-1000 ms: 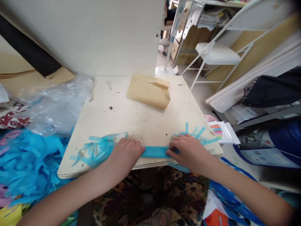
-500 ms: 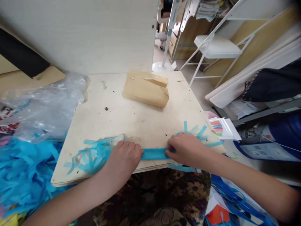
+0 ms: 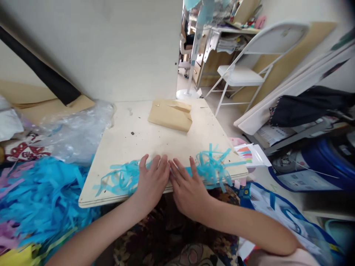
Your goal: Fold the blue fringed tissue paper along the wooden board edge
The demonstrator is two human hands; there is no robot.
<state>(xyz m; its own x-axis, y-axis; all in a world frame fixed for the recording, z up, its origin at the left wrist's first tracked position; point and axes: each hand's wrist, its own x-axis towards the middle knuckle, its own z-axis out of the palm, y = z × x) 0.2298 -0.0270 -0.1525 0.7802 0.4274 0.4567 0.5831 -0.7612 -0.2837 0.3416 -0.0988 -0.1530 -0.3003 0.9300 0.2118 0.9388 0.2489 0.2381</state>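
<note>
From the head view, I look down at a pale, flat wooden counter (image 3: 166, 144) with my two bare hands side by side at its near edge. My left hand (image 3: 153, 181) is open, palm down, its fingers stretched forward over the wood. My right hand (image 3: 190, 190) is open as well, palm down with the fingers spread, and its fingertips nearly meet those of the left. Under and between my right fingers shows a bit of a flat, bright blue strip of thin material (image 3: 189, 170) lying along the near edge; how much of it runs beneath my palms I cannot tell. Just beside my left hand lies a loose tangle of narrow light-blue ribbons (image 3: 124, 177), and just beyond my right hand spreads a second tangle of narrow light-blue ribbons (image 3: 213, 166), a few ends reaching past the edge.

Farther back on the counter, well apart from my hands, rests a folded brown paper packet (image 3: 169, 116). To the left are crumpled clear plastic sheeting (image 3: 74, 129) and, nearer me, a big heap of bright blue strips (image 3: 44, 199). Beyond the counter, to the right, stands a white folding chair (image 3: 244, 75).
</note>
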